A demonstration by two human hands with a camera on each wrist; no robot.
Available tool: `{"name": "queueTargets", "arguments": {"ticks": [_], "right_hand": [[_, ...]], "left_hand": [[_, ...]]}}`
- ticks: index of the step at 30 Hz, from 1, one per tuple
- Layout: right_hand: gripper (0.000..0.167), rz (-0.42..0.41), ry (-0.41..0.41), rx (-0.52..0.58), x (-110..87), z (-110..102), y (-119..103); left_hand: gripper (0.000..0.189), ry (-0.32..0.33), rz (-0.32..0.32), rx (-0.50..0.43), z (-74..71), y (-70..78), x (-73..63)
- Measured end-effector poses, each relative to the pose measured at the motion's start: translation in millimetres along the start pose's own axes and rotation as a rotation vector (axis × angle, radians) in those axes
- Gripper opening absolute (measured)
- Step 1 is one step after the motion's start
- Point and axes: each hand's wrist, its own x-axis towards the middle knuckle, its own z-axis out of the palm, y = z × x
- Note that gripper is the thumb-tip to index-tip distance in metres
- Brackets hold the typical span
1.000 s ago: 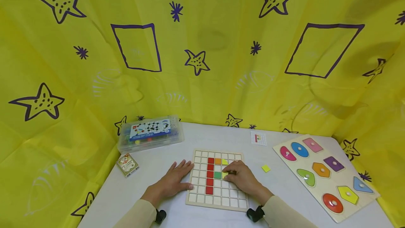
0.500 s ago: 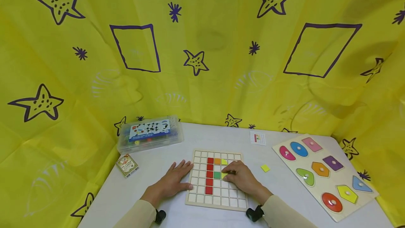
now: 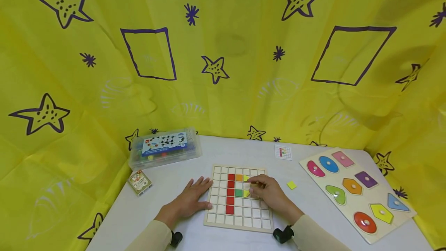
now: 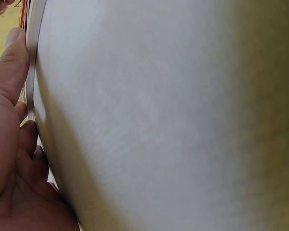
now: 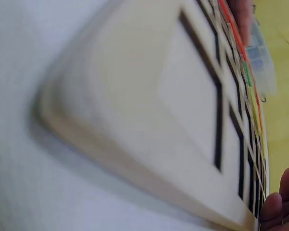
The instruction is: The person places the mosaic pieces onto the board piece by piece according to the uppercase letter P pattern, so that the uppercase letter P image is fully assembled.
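A wooden grid board (image 3: 256,227) lies on the table. It has a column of red tiles (image 3: 230,192), an orange tile (image 3: 239,177), a green tile (image 3: 238,193) and two yellow ones. My left hand (image 3: 186,200) rests at the board's left edge, fingers extended; the left wrist view shows its thumb (image 4: 12,62) along that edge. Over the right part of the grid is my right hand (image 3: 273,195), fingers bent. Its fingertips are beside the lower yellow tile (image 3: 246,193), and no tile shows between them. The upper yellow tile (image 3: 246,178) lies near its index finger.
A loose yellow tile (image 3: 291,185) lies right of the board, and a small pattern card (image 3: 283,152) behind it. At the right is a shape puzzle board (image 3: 348,204). A clear plastic case (image 3: 165,148) and a small card box (image 3: 139,182) stand at the left.
My right hand has drawn back slightly to the right from the lower yellow tile, so more of that tile shows. The left hand has stayed in place.
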Motion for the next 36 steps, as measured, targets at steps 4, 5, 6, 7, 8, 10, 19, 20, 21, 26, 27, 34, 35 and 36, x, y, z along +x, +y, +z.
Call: {"name": "queueTargets", "arguments": {"ticks": [4,5,6,7,8,10,19,20,21,26,27,34,35,36], "right_hand": [[0.031,0.0,0.038,0.064,-3.1,-9.6,-0.7],[0.031,0.004,0.049,0.07,-4.1,-12.3,-0.7],[0.031,0.003,0.062,0.077,-5.1,-15.2,-0.6],[0.032,0.003,0.076,0.071,-6.1,-18.1,-0.5],[0.032,0.005,0.091,0.07,-7.4,-21.4,-0.4],[0.033,0.012,0.12,0.056,-10.1,-29.2,1.2],[0.04,0.017,0.228,-0.083,-26.9,-81.0,28.1],[0.042,0.023,0.228,-0.103,-29.8,-86.0,30.9],[0.043,0.027,0.229,-0.123,-32.4,-90.3,33.9],[0.047,0.058,0.223,-0.22,-43.5,-103.2,45.3],[0.047,0.058,0.224,-0.24,-44.8,-104.0,47.2],[0.042,0.059,0.238,-0.317,-44.4,-100.9,55.3],[0.042,0.062,0.238,-0.319,-43.4,-100.4,55.0],[0.042,0.066,0.237,-0.317,-42.6,-100.1,54.5]], "left_hand": [[0.088,-0.002,-0.009,0.0,0.4,0.1,0.1],[0.088,-0.003,-0.012,0.001,0.6,0.0,0.1],[0.088,-0.002,-0.012,0.001,0.9,-0.3,0.3],[0.088,-0.002,-0.013,0.0,1.1,-0.6,0.2],[0.088,-0.001,-0.011,-0.004,1.5,-1.1,0.1],[0.088,0.0,-0.005,-0.007,1.7,-1.6,-0.2],[0.087,0.0,0.013,-0.006,0.7,-1.1,-0.8],[0.087,0.0,0.012,-0.005,0.5,-1.0,-0.8],[0.086,0.0,0.012,-0.004,0.2,-1.0,-0.8],[0.086,-0.001,0.006,-0.003,0.4,-1.0,-0.7],[0.086,-0.002,0.006,-0.003,0.5,-1.1,-0.6],[0.087,-0.002,0.0,0.008,0.6,-0.7,-0.1],[0.087,-0.002,-0.001,0.007,0.5,-0.6,-0.1],[0.087,-0.002,-0.001,0.006,0.4,-0.5,-0.1]]}}
